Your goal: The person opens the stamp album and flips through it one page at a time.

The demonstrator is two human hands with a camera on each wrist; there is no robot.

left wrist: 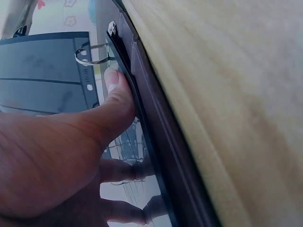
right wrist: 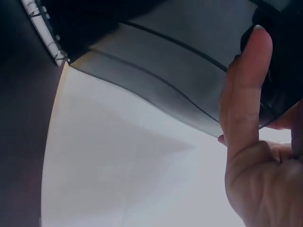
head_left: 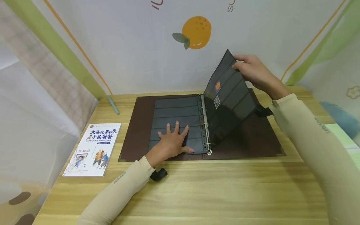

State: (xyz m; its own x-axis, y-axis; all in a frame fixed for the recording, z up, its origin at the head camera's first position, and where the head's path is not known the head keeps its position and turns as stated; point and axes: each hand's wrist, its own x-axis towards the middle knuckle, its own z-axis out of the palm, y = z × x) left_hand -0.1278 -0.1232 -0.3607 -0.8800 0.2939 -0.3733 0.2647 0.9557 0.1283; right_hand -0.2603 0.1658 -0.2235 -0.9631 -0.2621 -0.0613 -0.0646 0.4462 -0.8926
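Note:
A brown ring binder (head_left: 135,131) lies open on the wooden table. My left hand (head_left: 172,141) presses flat, fingers spread, on the black pocket pages (head_left: 175,115) of its left side; in the left wrist view the thumb (left wrist: 116,94) lies along the page edge near a metal ring (left wrist: 92,52). My right hand (head_left: 244,68) pinches the top outer edge of one black page (head_left: 230,97) and holds it lifted and tilted over the rings (head_left: 206,125). Two small stamps (head_left: 217,93) sit in that page's pockets. In the right wrist view a finger (right wrist: 246,94) lies against the page (right wrist: 180,61).
A children's book (head_left: 92,150) lies at the table's left front. A green pen (head_left: 113,104) rests near the back left, by the binder's corner. A white backdrop with an orange picture (head_left: 196,32) stands behind the table. Bare wood (head_left: 225,190) stretches in front of the binder.

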